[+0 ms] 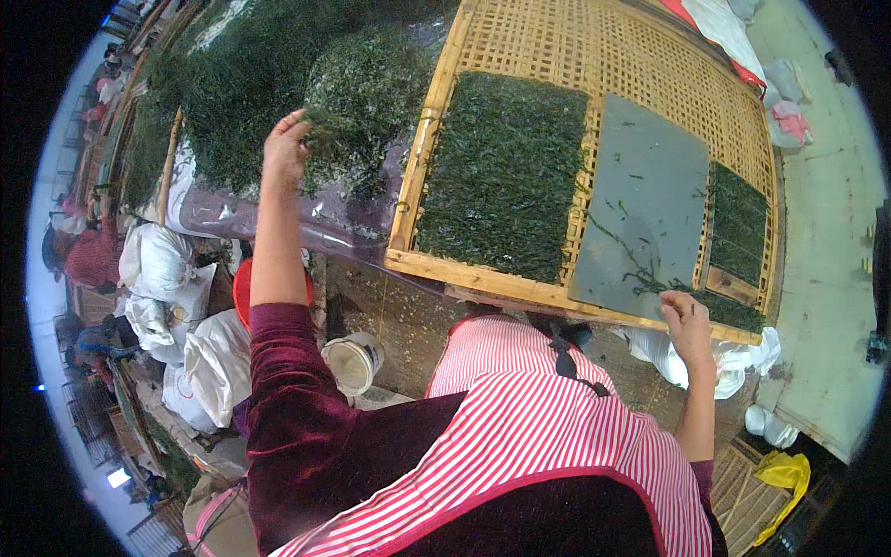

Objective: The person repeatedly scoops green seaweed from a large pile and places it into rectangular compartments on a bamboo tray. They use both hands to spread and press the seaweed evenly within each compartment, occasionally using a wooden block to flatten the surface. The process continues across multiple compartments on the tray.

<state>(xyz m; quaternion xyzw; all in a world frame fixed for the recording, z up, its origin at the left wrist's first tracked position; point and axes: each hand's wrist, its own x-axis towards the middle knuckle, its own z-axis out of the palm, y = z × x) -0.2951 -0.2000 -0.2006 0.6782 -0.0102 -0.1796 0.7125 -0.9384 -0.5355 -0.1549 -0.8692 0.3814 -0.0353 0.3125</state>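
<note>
My left hand point(284, 147) is raised over the near side of a large heap of loose green seaweed point(243, 90), its fingers pinching a small seaweed tuft point(321, 132). At the near right corner of a flat grey sheet point(644, 181), my right hand point(686, 322) has its fingers curled beside a few seaweed strands point(644, 278). Whether those fingers grip the strands or the sheet's edge cannot be told. The sheet lies on a woven bamboo rack point(536, 38) with a wooden frame, between a rectangular seaweed layer point(505, 174) and a smaller, divided one point(738, 223).
Purple plastic sheeting point(334, 223) lies under the heap, beside the rack. Below on the floor stand a white bucket point(353, 363), a red basin point(243, 289) partly behind my arm, and stuffed white sacks point(156, 261). Further left, a person in red point(94, 256) is bent over.
</note>
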